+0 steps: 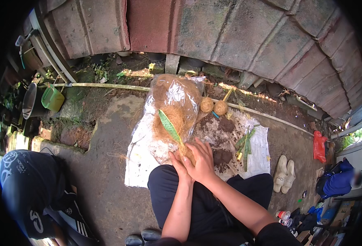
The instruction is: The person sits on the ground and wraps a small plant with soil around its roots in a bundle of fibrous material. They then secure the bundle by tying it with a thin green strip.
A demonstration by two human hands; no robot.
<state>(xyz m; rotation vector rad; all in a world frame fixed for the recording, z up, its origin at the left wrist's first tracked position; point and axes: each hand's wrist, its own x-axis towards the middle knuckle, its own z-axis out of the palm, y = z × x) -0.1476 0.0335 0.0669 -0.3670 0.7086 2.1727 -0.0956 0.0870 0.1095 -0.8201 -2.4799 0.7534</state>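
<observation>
My left hand (pixel 180 167) and my right hand (pixel 202 160) are cupped together around a fibre-wrapped ball (pixel 186 151), whose lower part they hide. A variegated snake plant leaf (pixel 169 126) rises from its top. Just beyond lies loose brown coconut fibre (pixel 160 124), at the mouth of a clear plastic bag (pixel 176 89) filled with more fibre. Two finished-looking fibre balls (pixel 220 107) sit right of the bag, near a small blue object (pixel 215 114). Dark soil clumps (pixel 222 157) and several cut snake plant leaves (pixel 246 147) rest on a white woven sack (pixel 261 153).
A person in dark clothes (pixel 36 184) sits at the left; another person (pixel 336 183) is far right. Beige slides (pixel 281 175) lie right of the sack. Low roof tiles (pixel 199 27) overhang the far side. A green container (pixel 52 99) hangs left, beside a long pole (pixel 113 86).
</observation>
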